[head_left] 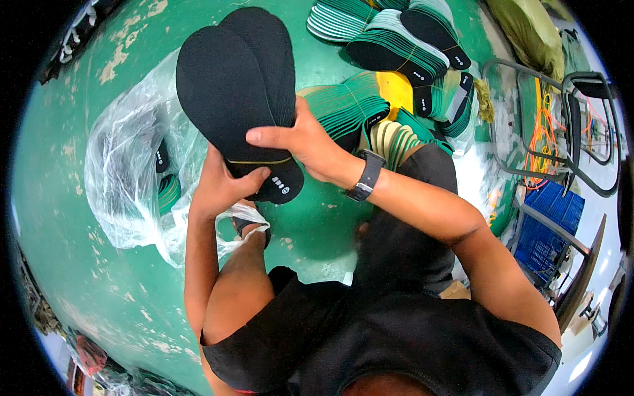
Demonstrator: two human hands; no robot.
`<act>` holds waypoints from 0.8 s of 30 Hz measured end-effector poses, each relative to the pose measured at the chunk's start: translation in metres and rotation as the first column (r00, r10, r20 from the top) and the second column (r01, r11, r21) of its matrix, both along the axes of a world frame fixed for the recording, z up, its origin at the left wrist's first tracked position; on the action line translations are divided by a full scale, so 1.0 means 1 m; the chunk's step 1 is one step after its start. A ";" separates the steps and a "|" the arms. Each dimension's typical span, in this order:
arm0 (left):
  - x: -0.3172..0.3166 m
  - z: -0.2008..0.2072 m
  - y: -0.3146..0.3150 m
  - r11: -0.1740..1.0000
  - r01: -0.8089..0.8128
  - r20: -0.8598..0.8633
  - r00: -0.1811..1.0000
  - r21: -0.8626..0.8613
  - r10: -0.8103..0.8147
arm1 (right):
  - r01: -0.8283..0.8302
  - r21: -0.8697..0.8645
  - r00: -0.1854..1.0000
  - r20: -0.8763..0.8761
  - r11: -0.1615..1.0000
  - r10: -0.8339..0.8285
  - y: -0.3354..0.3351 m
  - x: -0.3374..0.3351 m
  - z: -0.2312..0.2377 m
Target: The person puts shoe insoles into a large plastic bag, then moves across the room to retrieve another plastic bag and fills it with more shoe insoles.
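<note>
Black insoles (224, 86), bound by a thin band (261, 162), are in the air above the green floor (59, 198); the left hand (220, 186) grips them near the heels, and the right hand (304, 142) holds their middle. A clear plastic bag (112, 191) lies at the left.

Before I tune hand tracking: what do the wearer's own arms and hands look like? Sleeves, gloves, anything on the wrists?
Left hand and right hand: no gloves. Left forearm and right forearm: no sleeves or cables. Right wrist has a dark watch on a dark strap; nothing visible on the left wrist. Black top.
</note>
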State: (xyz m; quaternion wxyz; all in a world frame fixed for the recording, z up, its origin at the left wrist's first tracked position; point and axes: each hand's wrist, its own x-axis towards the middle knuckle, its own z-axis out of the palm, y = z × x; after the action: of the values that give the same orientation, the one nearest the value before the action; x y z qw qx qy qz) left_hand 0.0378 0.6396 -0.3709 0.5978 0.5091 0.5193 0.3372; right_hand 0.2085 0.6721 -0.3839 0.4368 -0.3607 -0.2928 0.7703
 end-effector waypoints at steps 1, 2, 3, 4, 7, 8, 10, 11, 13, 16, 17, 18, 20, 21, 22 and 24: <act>0.012 0.009 0.004 0.998 -0.052 0.010 0.999 -0.041 0.053 | 0.051 -0.029 0.999 0.004 0.998 -0.051 0.002 0.002 -0.001; 0.021 0.016 0.006 0.991 -0.109 0.008 0.994 -0.084 0.110 | 0.097 -0.060 0.995 0.001 0.993 -0.097 0.005 0.000 -0.002; 0.029 0.018 0.008 0.983 -0.175 0.134 0.974 -0.059 0.182 | 0.143 -0.090 0.990 -0.001 0.986 -0.144 0.007 -0.002 -0.004; 0.032 0.021 0.008 0.983 -0.178 0.011 0.984 0.053 0.177 | 0.187 -0.122 0.982 -0.005 0.975 -0.189 0.009 -0.007 -0.003; 0.038 0.030 0.006 0.979 -0.087 -0.298 0.944 0.184 0.139 | 0.326 -0.004 0.930 0.182 0.946 -0.319 0.011 -0.017 -0.001; 0.037 0.024 0.005 0.968 -0.086 -0.340 0.926 0.236 0.165 | 0.334 0.031 0.911 0.245 0.942 -0.331 0.010 -0.019 -0.003; 0.037 0.006 0.005 0.952 -0.085 -0.442 0.871 0.295 0.215 | 0.264 0.100 0.899 0.335 0.959 -0.282 0.012 -0.017 -0.017; 0.037 0.001 0.007 0.949 -0.087 -0.501 0.832 0.303 0.236 | 0.248 0.082 0.916 0.304 0.965 -0.261 0.012 -0.014 -0.017; 0.029 -0.010 0.012 0.956 -0.185 -0.397 0.879 0.226 0.263 | 0.218 0.101 0.941 0.241 0.971 -0.237 0.012 -0.015 -0.007; 0.023 -0.014 0.006 0.959 -0.125 -0.408 0.885 0.254 0.223 | 0.210 0.147 0.936 0.254 0.967 -0.242 0.015 -0.019 -0.017; 0.022 -0.009 0.003 0.967 -0.092 -0.383 0.906 0.239 0.181 | 0.185 0.149 0.956 0.202 0.971 -0.213 0.015 -0.014 -0.008; 0.021 -0.007 0.002 0.963 -0.042 -0.359 0.923 0.267 0.140 | 0.186 0.149 0.952 0.218 0.971 -0.216 0.016 -0.011 -0.008; 0.024 -0.002 0.002 0.963 0.028 -0.293 0.955 0.268 0.054 | 0.191 0.157 0.938 0.261 0.969 -0.227 0.024 -0.001 -0.010; 0.026 0.005 0.003 0.969 0.049 -0.255 0.967 0.241 0.015 | 0.189 0.090 0.972 0.123 0.978 -0.199 0.026 0.005 -0.009; 0.026 0.009 0.004 0.975 0.065 -0.222 0.975 0.214 -0.017 | 0.157 0.095 0.980 0.105 0.983 -0.167 0.026 0.008 -0.007; 0.025 0.006 0.004 0.965 0.127 -0.189 0.978 0.228 -0.083 | 0.091 0.107 0.993 0.072 0.990 -0.099 0.026 0.010 -0.004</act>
State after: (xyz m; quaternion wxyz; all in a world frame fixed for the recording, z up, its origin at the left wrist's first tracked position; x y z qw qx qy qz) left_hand 0.0632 0.6436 -0.3651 0.5005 0.6323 0.4985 0.3181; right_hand 0.2187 0.6977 -0.3881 0.4795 -0.3805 -0.3316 0.7179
